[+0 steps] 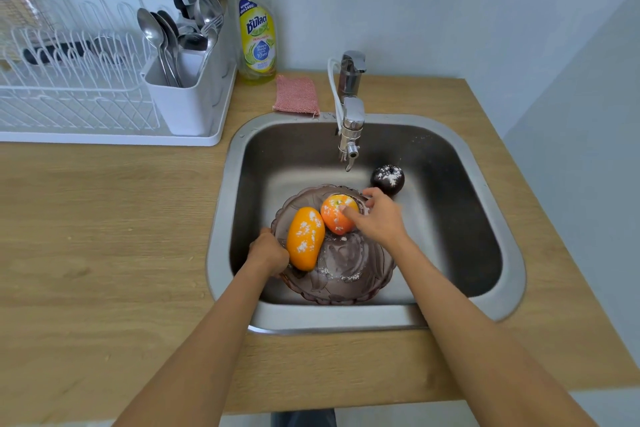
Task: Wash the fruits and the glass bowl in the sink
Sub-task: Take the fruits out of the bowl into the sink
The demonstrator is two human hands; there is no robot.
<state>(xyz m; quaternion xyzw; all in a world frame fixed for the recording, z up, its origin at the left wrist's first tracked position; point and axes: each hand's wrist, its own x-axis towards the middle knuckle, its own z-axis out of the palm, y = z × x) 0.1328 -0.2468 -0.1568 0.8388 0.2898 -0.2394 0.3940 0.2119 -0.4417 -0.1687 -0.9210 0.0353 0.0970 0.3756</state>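
Observation:
A tinted glass bowl (349, 274) sits in the steel sink (485, 184), dusted with white powder. Inside it lie an orange-yellow mango (304, 239) and a round orange (334, 217), both speckled white. My left hand (268, 253) grips the bowl's left rim beside the mango. My right hand (379, 218) closes around the orange from the right, thumb on its top. A dark apple (388, 179) with white powder rests on the sink floor beyond the bowl, under the tap (351, 128). No water runs from the tap.
A pink sponge cloth (297, 94) and a yellow dish-soap bottle (258, 42) stand behind the sink. A white dish rack (79, 87) with a cutlery holder (180, 94) of spoons and forks fills the left counter. The wooden counter (104, 218) surrounds the sink.

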